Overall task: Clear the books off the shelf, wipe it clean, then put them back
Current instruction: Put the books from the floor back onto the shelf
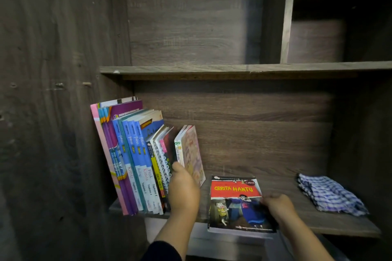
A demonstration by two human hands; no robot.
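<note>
Fingers of left hand (184, 188) curl round leaning books at end of upright row of colourful books (137, 161), bracing it against left wall. Right hand (275, 205) grips red "Cerita Hantu" paperback (235, 203) flat on dark wooden shelf (331, 224), likely to slot in. Blue checked cloth (331, 195) parked right, apart.

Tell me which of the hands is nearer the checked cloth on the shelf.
Right. The right hand grips the Cerita Hantu book lying flat, just left of the checked cloth. The left hand is farther off, at the row of standing books.
</note>
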